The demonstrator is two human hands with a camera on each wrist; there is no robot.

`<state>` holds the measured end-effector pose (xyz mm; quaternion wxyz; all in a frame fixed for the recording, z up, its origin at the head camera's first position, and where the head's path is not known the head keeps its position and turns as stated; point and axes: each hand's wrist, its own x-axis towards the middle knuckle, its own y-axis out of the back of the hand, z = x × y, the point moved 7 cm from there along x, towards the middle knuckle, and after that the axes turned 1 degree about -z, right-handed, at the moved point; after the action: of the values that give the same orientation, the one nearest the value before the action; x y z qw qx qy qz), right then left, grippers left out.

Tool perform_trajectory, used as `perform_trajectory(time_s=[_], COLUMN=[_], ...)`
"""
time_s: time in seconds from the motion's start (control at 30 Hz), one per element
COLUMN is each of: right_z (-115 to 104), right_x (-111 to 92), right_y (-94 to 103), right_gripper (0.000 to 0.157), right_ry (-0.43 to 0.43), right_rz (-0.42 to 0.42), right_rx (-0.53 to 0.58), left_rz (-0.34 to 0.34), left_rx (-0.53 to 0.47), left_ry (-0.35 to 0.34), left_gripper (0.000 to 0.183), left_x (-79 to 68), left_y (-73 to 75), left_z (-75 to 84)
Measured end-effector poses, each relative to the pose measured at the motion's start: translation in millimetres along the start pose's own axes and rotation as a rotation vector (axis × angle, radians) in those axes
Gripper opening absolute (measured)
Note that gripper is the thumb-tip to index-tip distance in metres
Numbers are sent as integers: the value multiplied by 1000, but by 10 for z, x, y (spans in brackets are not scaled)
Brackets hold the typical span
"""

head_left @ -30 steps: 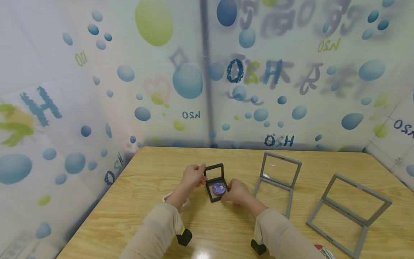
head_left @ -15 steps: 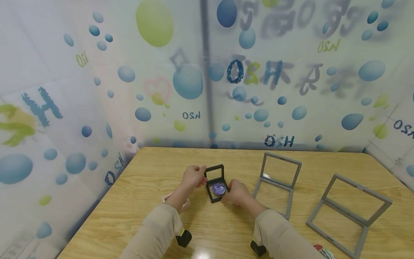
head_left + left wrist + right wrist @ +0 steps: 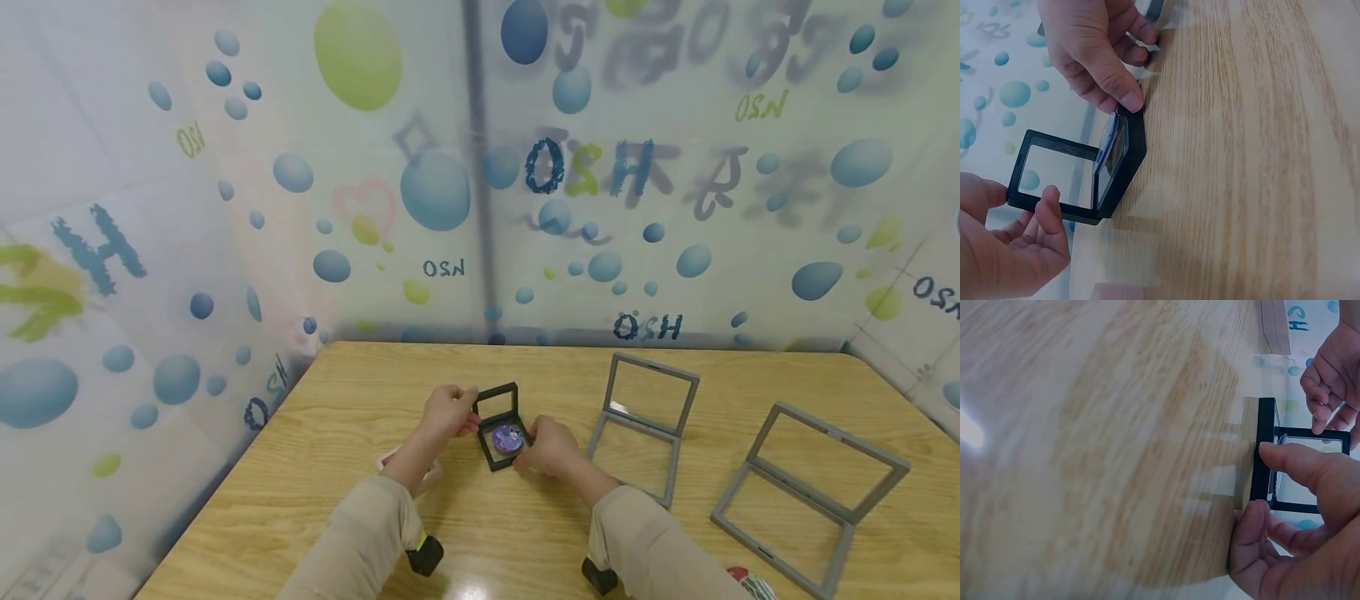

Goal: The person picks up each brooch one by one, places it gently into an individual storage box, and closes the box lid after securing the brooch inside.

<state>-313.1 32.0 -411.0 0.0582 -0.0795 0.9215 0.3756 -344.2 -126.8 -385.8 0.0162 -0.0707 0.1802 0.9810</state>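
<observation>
"Fingers (image 3: 1052,215) first: how are they set?"

"Pinching, on both sides. The left hand (image 3: 448,410) has the raised half of the black frame (image 3: 501,419); the right hand (image 3: 551,448) has the right edge of its lower half."

"And where is that frame?"

"Between the two hands, unfolded at its hinge, low over the worktop (image 3: 536,533). I can't tell whether its underside touches all along. One purple disc (image 3: 507,438) lies in the lower half."

"What's in the way nearby?"

"The left forearm crosses one pale box (image 3: 1277,325), hiding its middle from the head camera. The right wrist covers a near corner of the closer grey frame (image 3: 642,425)."

"Closer? How many grey ones?"

"Two. The farther grey frame (image 3: 800,492) stands to its right, and both are unfolded, upper halves raised. So three frames altogether, counting the black one."

"Anything else?"

"Two beige sleeves (image 3: 360,529), two black wrist blocks (image 3: 425,555) below the cuffs, and one red-and-green item (image 3: 752,583), cut off at the bottom edge beside the right sleeve."
</observation>
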Motion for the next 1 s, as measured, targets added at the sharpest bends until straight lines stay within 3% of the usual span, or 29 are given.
perform_trajectory(time_s=[0.4,0.63,0.73,1.0], right_z=[-17,-14,-17,-4], right_x=[-29,-21,-24,-2], right_y=[9,6,10,6], right_gripper=[42,45,44,44], right_ry=[37,51,56,60], right_rz=[7,20,25,29], right_rx=[12,7,4,-21], left_rz=[-70,-160,-164,-155], left_rx=[-58,-149,-186,-154], left_ry=[9,98,108,118], left_gripper=[25,23,20,22], left_x=[-33,-115,-139,-149], left_y=[-77,-173,-191,-199], left_z=[-40,-152,-165,-176])
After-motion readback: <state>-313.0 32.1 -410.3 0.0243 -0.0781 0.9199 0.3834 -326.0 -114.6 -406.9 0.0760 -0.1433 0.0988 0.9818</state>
